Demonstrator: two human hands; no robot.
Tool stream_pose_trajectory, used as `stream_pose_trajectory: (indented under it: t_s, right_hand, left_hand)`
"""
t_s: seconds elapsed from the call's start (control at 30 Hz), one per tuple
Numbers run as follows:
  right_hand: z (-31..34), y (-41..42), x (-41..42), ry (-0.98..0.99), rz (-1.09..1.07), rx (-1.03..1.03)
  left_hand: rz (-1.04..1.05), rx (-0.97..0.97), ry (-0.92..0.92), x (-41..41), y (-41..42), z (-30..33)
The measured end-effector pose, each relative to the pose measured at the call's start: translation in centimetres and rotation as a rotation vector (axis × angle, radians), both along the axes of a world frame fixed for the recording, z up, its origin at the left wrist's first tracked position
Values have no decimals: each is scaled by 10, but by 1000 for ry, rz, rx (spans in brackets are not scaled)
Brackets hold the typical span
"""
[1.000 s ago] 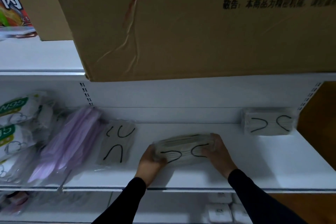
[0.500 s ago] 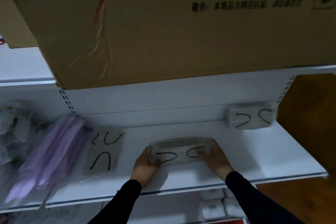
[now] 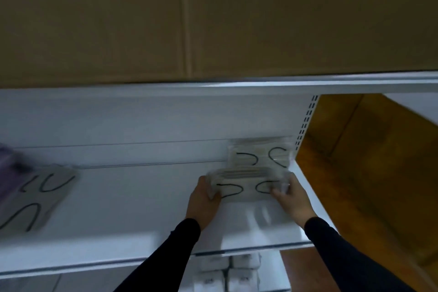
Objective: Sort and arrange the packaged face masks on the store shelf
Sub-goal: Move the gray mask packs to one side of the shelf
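A clear pack of white face masks with black ear loops (image 3: 246,184) is held between both hands over the white shelf (image 3: 132,216). My left hand (image 3: 205,201) grips its left end and my right hand (image 3: 290,198) grips its right end. Right behind it, a second pack of the same kind (image 3: 259,154) leans upright against the back panel at the shelf's right end. At the left edge, another white pack (image 3: 35,197) lies flat beside a purple pack (image 3: 7,163).
A large cardboard box (image 3: 213,21) sits on the shelf above and overhangs the work area. Brown wooden flooring (image 3: 369,173) shows past the shelf's right end. Small white boxes (image 3: 227,270) stand on the lower shelf below my arms.
Both hands have carried the held pack to the right along the shelf, up to the pack leaning at the right end. The view has swung right, so the left-hand packs have slid towards the edge.
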State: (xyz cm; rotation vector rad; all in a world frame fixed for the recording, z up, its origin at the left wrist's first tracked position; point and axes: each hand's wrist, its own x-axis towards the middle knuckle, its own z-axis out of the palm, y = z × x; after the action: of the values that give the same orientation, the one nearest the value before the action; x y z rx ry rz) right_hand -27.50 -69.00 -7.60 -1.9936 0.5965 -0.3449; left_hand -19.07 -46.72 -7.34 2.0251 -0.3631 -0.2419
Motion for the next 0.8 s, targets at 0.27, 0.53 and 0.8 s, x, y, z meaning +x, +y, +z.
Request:
stream_pose_trajectory:
  t_s: [0.27,0.53,0.8]
  right_hand:
    - [4,-79,11,-77,87,20]
    - [-5,-102,36,72,101,-6]
    - [-56,-126,71,27,135,122]
  left_hand:
    - [197,53,-28,17,-91,-8]
    - [323,109,28,34,-110,-16]
    - [277,134,26,40,-120,-21]
